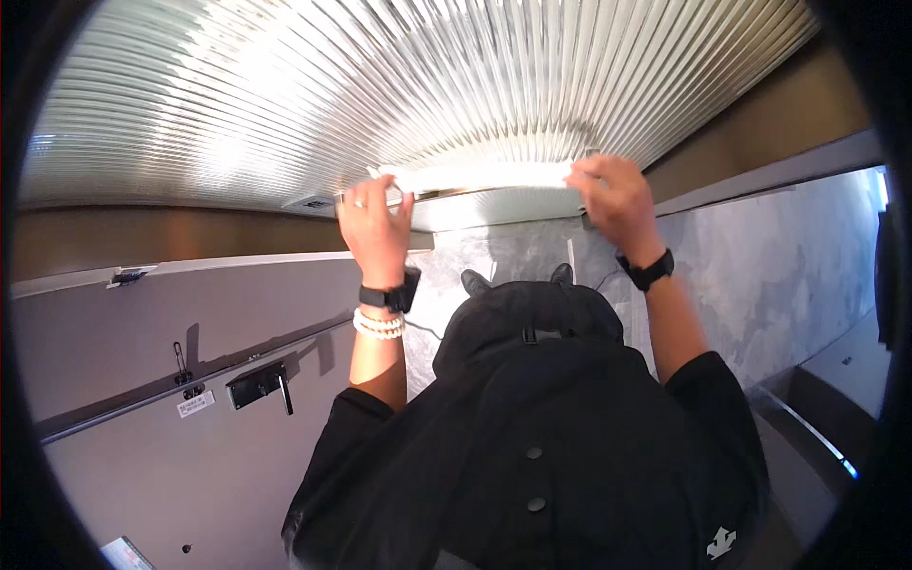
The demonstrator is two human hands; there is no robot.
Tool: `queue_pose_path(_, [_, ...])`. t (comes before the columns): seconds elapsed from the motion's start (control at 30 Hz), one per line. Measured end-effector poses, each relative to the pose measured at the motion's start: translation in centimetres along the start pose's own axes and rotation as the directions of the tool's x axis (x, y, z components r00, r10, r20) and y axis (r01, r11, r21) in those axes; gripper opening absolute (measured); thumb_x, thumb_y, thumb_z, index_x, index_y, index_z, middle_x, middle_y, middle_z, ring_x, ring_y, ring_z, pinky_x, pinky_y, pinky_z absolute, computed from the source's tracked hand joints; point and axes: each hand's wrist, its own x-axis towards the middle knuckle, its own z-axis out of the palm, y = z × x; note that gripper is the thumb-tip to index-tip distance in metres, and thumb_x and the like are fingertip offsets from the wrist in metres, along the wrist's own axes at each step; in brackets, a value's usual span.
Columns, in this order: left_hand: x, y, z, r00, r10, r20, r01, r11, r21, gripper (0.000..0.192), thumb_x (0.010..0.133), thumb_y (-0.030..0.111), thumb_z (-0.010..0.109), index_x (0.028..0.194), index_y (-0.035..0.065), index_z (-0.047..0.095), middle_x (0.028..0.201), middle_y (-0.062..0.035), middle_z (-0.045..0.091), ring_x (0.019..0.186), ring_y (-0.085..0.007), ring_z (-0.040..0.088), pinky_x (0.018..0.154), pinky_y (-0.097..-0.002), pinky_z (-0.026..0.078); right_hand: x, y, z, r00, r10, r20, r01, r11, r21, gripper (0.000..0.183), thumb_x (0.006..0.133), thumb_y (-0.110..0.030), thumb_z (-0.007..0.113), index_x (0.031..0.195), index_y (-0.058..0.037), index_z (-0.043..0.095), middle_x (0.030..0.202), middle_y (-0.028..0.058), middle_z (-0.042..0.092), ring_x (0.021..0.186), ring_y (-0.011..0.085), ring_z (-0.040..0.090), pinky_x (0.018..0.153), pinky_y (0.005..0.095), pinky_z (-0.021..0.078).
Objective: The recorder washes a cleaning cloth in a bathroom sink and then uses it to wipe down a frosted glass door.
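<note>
A bright, overexposed white strip stretches crosswise between my hands, close to a fluted glass panel. Glare hides what the strip is made of. My left hand pinches its left end between thumb and fingers. At the other end, the fingertips of my right hand close on the strip, slightly blurred. Whether the strip touches the glass cannot be told. A black band with a dark device and white beads circle my left wrist; another black band is on my right.
Brown frame strips border the glass below. On the left is a grey door-like panel with a black lever handle and a label bearing writing. My black shoes stand on a mottled grey floor. A thin cable lies beside me.
</note>
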Motion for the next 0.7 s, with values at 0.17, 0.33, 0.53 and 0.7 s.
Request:
queue_pose_path(0.17, [-7.3, 1.5, 0.0, 0.971, -0.057, 0.23, 0.05, 0.998, 0.037, 0.029, 0.078, 0.018, 0.08, 0.104, 0.0102, 0.069, 0.095, -0.0062, 0.069, 0.092, -0.0259, 0.063, 0.077, -0.0393, 0.046, -4.5, -1.2, 1.6, 0.987, 0.106, 0.121, -0.125, 0.98, 0.155, 0.023, 0.076, -0.004, 0.07, 0.097, -0.0107, 0.076, 0.11, 0.0062, 0.067, 0.106, 0.0281, 0.063, 0.092, 0.0424, 0.049])
queue_pose_path(0.33, [-8.1, 2.5, -1.3, 0.856, -0.276, 0.437, 0.27, 0.96, 0.076, 0.038, 0.082, 0.016, 0.075, 0.119, 0.0101, 0.069, 0.096, -0.0087, 0.069, 0.091, -0.0267, 0.063, 0.081, -0.0406, 0.048, -3.8, -2.2, 2.2, 0.976, 0.215, 0.037, -0.218, 0.968, 0.121, 0.033, 0.074, -0.006, 0.069, 0.107, -0.0108, 0.073, 0.114, 0.0063, 0.066, 0.11, 0.0295, 0.061, 0.095, 0.0436, 0.0467])
queue_pose_path(0.53, [-2.4, 3.6, 3.9, 0.945, 0.225, 0.237, -0.14, 0.934, -0.327, 0.042, 0.084, 0.025, 0.076, 0.122, 0.0103, 0.066, 0.111, -0.0137, 0.067, 0.106, -0.0323, 0.063, 0.089, -0.0443, 0.05, 0.6, -1.8, 5.5, 0.967, 0.133, 0.215, -0.134, 0.991, -0.006, 0.03, 0.079, -0.02, 0.07, 0.107, -0.0086, 0.069, 0.09, 0.0087, 0.067, 0.089, 0.0294, 0.063, 0.083, 0.0433, 0.049])
queue_pose_path(0.7, [-2.0, 1.6, 7.9, 0.9, 0.255, 0.354, -0.161, 0.948, -0.274, 0.029, 0.086, 0.035, 0.073, 0.091, 0.0093, 0.062, 0.08, -0.0079, 0.067, 0.079, -0.0304, 0.067, 0.072, -0.0454, 0.049, 2.6, -3.9, 7.6, 0.904, 0.32, 0.282, -0.225, 0.92, -0.321, 0.023, 0.077, -0.029, 0.07, 0.084, -0.0072, 0.066, 0.078, 0.0126, 0.068, 0.079, 0.0339, 0.066, 0.078, 0.0454, 0.0503])
